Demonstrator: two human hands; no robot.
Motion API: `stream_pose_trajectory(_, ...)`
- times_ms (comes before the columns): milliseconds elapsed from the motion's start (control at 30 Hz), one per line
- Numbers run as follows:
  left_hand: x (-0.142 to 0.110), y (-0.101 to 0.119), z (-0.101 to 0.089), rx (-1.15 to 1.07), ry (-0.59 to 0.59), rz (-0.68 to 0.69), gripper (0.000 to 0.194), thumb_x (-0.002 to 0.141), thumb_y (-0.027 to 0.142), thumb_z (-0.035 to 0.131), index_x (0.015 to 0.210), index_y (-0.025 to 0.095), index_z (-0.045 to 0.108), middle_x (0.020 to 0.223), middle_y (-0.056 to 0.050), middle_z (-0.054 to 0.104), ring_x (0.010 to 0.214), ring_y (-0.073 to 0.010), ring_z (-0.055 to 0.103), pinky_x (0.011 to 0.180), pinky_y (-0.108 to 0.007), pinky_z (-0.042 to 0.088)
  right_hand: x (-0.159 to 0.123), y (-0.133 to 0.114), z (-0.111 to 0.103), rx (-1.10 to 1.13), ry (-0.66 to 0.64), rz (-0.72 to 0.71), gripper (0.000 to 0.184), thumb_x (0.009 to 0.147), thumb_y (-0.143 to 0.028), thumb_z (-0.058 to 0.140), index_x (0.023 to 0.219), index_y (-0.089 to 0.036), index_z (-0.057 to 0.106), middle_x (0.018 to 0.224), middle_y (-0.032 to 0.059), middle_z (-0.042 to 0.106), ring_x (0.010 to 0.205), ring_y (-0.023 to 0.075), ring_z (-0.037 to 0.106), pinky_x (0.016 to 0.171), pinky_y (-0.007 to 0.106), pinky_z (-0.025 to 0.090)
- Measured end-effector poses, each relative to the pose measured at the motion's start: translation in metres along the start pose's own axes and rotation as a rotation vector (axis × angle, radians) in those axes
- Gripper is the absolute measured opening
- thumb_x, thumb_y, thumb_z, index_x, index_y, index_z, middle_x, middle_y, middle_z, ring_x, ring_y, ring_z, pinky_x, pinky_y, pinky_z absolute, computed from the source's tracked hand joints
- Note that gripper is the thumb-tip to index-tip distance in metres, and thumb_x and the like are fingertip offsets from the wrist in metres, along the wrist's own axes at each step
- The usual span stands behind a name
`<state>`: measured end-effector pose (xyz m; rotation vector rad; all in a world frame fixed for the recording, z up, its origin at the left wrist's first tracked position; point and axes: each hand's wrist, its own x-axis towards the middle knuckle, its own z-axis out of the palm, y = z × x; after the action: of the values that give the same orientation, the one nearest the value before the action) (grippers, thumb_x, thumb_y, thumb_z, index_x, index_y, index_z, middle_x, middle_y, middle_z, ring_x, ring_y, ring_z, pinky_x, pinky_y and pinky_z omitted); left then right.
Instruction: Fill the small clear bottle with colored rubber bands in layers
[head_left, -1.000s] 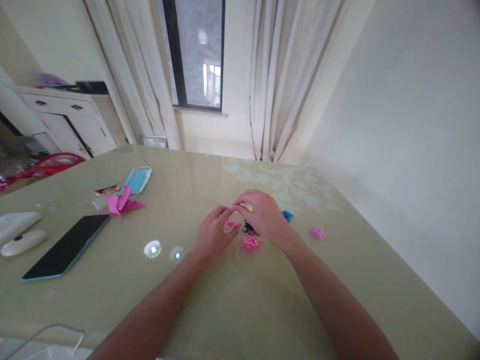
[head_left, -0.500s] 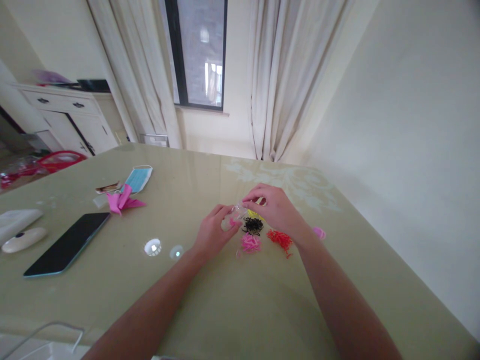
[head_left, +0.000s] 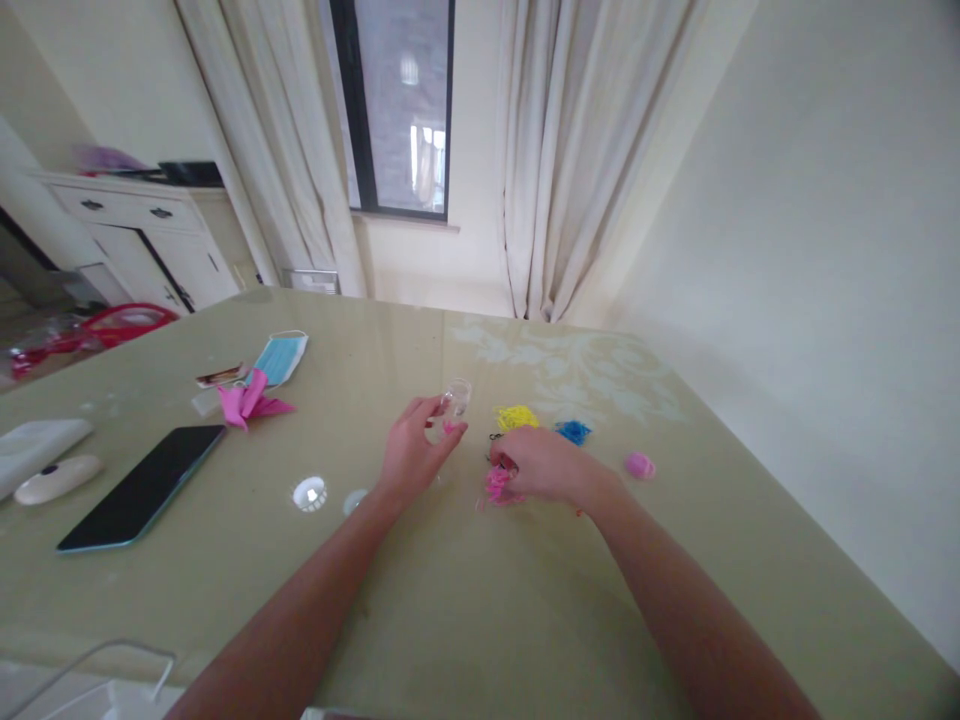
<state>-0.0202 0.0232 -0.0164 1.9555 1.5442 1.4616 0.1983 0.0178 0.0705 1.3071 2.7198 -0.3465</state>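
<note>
A person's two bare hands work over a pale green table (head_left: pixel 465 610). The left hand (head_left: pixel 412 450) grips a small clear cup (head_left: pixel 456 397) between thumb and fingers, holding it by the side, apparently so that its upper end stays uncovered; a bit of pink shows near the thumb. To the right of that grip, the right hand (head_left: pixel 551 462) reaches down with fingers bent and drawn together at a pink pile (head_left: pixel 496 487) of short strands. The fingertips are partly hidden and the picture is soft, so I cannot tell whether they have pinched anything. A few black strands (head_left: pixel 495 438) peek out just beyond those fingers, with a yellow pile (head_left: pixel 517 417) past them and a blue pile (head_left: pixel 574 432) beyond the back of the hand. The piles sit apart, probably to keep the colours from mixing, and close enough for the right hand to reach easily. A specks-only trace of red (head_left: pixel 579 513) shows beneath the right wrist, and a pink ball (head_left: pixel 640 465) lies to its right. Well left of the cup grip are a dark phone (head_left: pixel 142 490) and a pink folded piece (head_left: pixel 251 400), both clear of the working space.
</note>
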Motion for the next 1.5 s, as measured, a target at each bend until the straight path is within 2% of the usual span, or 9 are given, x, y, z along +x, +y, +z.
stream_pose_trajectory(133, -0.002, 0.002, 0.001, 0.018, -0.008, 0.033, 0.032, 0.091, 0.041, 0.075, 0.115, 0.020, 0.069, 0.107, -0.006, 0.073, 0.096, -0.0214, 0.072, 0.084, -0.035, 0.061, 0.007, -0.004, 0.013, -0.091, -0.059, 0.022, 0.017, 0.080, -0.031, 0.086, 0.092, -0.019, 0.081, 0.091, 0.0081, 0.079, 0.082, 0.0232, 0.072, 0.058, 0.027, 0.037)
stream_pose_trajectory(300, -0.004, 0.001, 0.003, 0.038, -0.018, 0.070, 0.031, 0.092, 0.041, 0.075, 0.116, 0.021, 0.069, 0.105, -0.005, 0.073, 0.094, -0.0205, 0.072, 0.083, -0.034, 0.061, 0.012, -0.005, 0.012, -0.080, -0.119, 0.037, 0.017, 0.089, -0.034, 0.078, 0.089, -0.017, 0.082, 0.094, 0.0117, 0.079, 0.083, 0.0241, 0.072, 0.061, 0.027, 0.040)
stream_pose_trajectory(467, -0.005, 0.002, 0.002, 0.044, -0.041, 0.062, 0.032, 0.092, 0.042, 0.075, 0.116, 0.022, 0.069, 0.106, -0.005, 0.072, 0.092, -0.0201, 0.072, 0.083, -0.034, 0.060, 0.007, 0.002, 0.001, 0.046, -0.118, -0.020, 0.009, 0.086, -0.020, 0.075, 0.082, -0.019, 0.083, 0.077, 0.0061, 0.077, 0.070, 0.0186, 0.067, 0.064, 0.027, 0.041)
stream_pose_trajectory(600, -0.006, 0.002, 0.001, 0.048, -0.066, 0.064, 0.030, 0.092, 0.041, 0.074, 0.114, 0.021, 0.069, 0.107, -0.004, 0.071, 0.090, -0.0194, 0.070, 0.083, -0.034, 0.059, -0.003, 0.009, -0.012, 0.149, 0.006, -0.062, 0.011, 0.085, -0.013, 0.073, 0.085, -0.019, 0.082, 0.084, 0.0046, 0.079, 0.075, 0.0175, 0.067, 0.068, 0.027, 0.042)
stream_pose_trajectory(767, -0.008, 0.003, 0.002, 0.089, -0.106, 0.084, 0.032, 0.093, 0.040, 0.073, 0.119, 0.022, 0.069, 0.109, -0.005, 0.071, 0.092, -0.0205, 0.071, 0.084, -0.035, 0.058, -0.019, 0.014, -0.033, 0.224, 0.123, -0.002, 0.009, 0.090, -0.021, 0.075, 0.084, -0.019, 0.080, 0.078, 0.0027, 0.077, 0.070, 0.0165, 0.066, 0.065, 0.028, 0.041)
stream_pose_trajectory(1000, -0.013, 0.009, 0.003, 0.204, -0.205, 0.149, 0.034, 0.096, 0.039, 0.070, 0.127, 0.025, 0.068, 0.118, -0.006, 0.073, 0.104, -0.0249, 0.073, 0.091, -0.038, 0.058, -0.033, 0.016, -0.051, 0.536, 0.368, -0.024, 0.013, 0.093, -0.029, 0.073, 0.089, -0.020, 0.081, 0.081, 0.0018, 0.080, 0.071, 0.0160, 0.071, 0.069, 0.027, 0.051)
stream_pose_trajectory(1133, -0.017, 0.012, 0.005, 0.225, -0.228, 0.236, 0.035, 0.097, 0.039, 0.069, 0.130, 0.027, 0.067, 0.119, -0.006, 0.073, 0.104, -0.0236, 0.073, 0.090, -0.036, 0.059, -0.026, 0.008, -0.046, 0.424, 0.478, -0.011, 0.009, 0.091, -0.022, 0.074, 0.089, -0.021, 0.083, 0.081, 0.0011, 0.081, 0.072, 0.0151, 0.072, 0.070, 0.027, 0.050)
stream_pose_trajectory(1300, -0.022, 0.010, 0.008, 0.283, -0.139, 0.281, 0.036, 0.096, 0.035, 0.069, 0.131, 0.027, 0.068, 0.119, -0.007, 0.074, 0.106, -0.0244, 0.072, 0.092, -0.037, 0.060, -0.020, -0.002, -0.042, 0.227, 0.407, 0.024, 0.013, 0.091, -0.017, 0.075, 0.087, -0.022, 0.085, 0.081, 0.0022, 0.081, 0.072, 0.0155, 0.070, 0.071, 0.028, 0.047)
stream_pose_trajectory(1500, -0.025, 0.011, 0.008, 0.396, -0.049, 0.394, 0.037, 0.096, 0.033, 0.070, 0.132, 0.025, 0.069, 0.117, -0.009, 0.075, 0.102, -0.0252, 0.073, 0.090, -0.037, 0.059, -0.020, -0.010, -0.039, -0.020, 0.335, 0.088, 0.021, 0.099, -0.019, 0.066, 0.093, -0.020, 0.087, 0.092, 0.0091, 0.080, 0.083, 0.0216, 0.071, 0.074, 0.031, 0.045)
